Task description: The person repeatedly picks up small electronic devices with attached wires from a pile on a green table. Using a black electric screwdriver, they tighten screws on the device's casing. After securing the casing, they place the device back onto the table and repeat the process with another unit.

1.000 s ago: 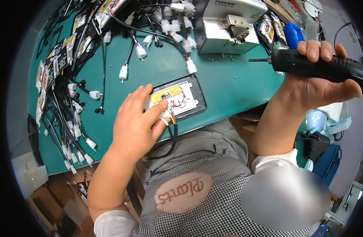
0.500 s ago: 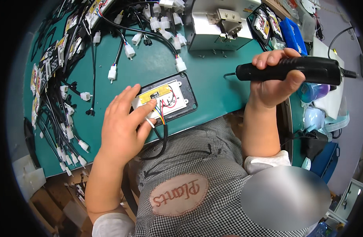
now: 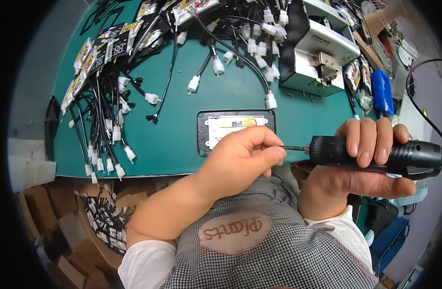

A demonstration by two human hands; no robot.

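My right hand (image 3: 351, 180) grips a black electric screwdriver (image 3: 323, 150), held level with its thin bit (image 3: 295, 148) turned to the left. Thumb and fingers of my left hand (image 3: 242, 156) pinch the end of that bit; whether a screw sits between them is hidden. Just beyond my left hand, a black rectangular case (image 3: 201, 132) lies flat on the green table. Inside it is a white board (image 3: 215, 127) with yellow tape (image 3: 240, 122) across it. My left hand covers the case's near right part and the wires there.
Display units (image 3: 103, 53) with black cables and white connectors (image 3: 217, 66) spread over the table's left and back. A white metal machine (image 3: 322, 53) stands at the back right, several small screws (image 3: 305, 94) before it. Farther right is a blue bin (image 3: 382, 91).
My left hand has left the board and come right to the screwdriver's bit. The screwdriver is lower and nearer me. The case appears turned straighter, and the view has shifted.
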